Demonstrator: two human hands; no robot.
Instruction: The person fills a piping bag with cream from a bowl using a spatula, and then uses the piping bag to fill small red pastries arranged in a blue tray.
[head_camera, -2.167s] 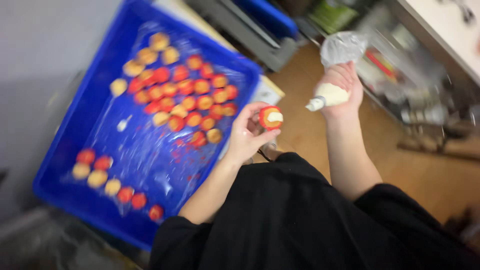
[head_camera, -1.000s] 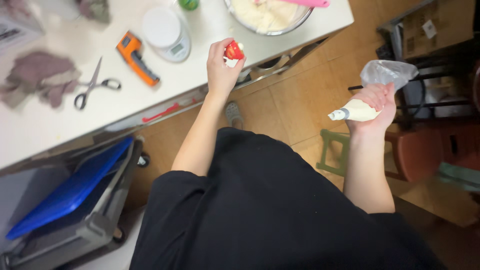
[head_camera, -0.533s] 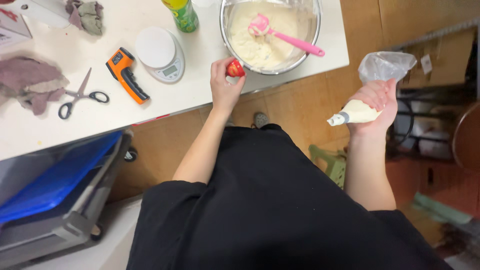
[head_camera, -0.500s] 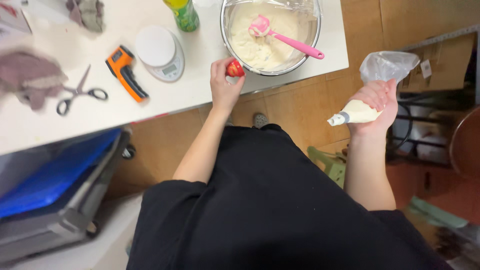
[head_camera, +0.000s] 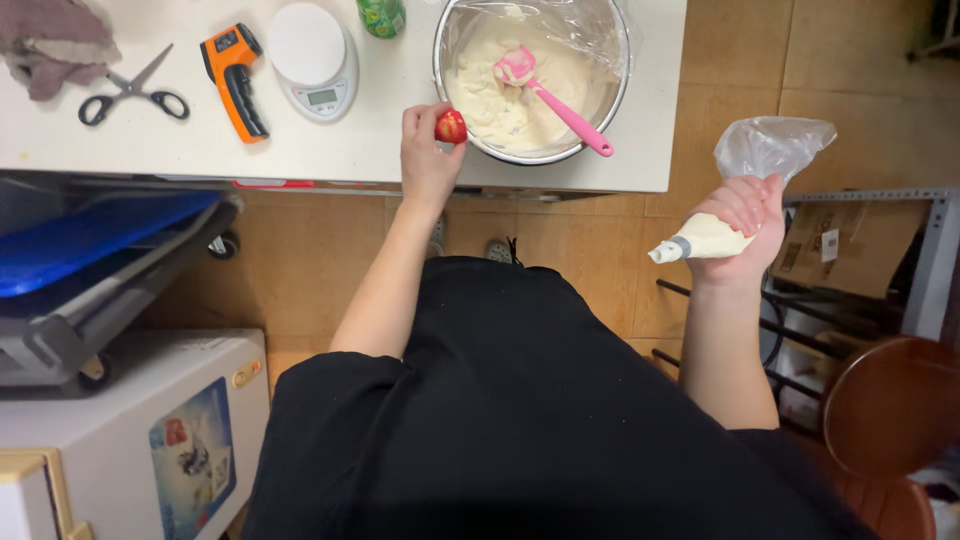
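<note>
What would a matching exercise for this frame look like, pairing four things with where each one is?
Things:
1. small red round piece
2. clear piping bag of white cream
3. pink spatula
4. black-handled scissors

Places:
a. in the steel mixing bowl
b. in the left hand
c. flat on the white counter
d. in the right hand

Pairs: 1-b, 2-d, 3-a, 4-c

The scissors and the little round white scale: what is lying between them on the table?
In the head view, an orange handheld thermometer lies on the white table, between the scissors and the round white scale.
</note>
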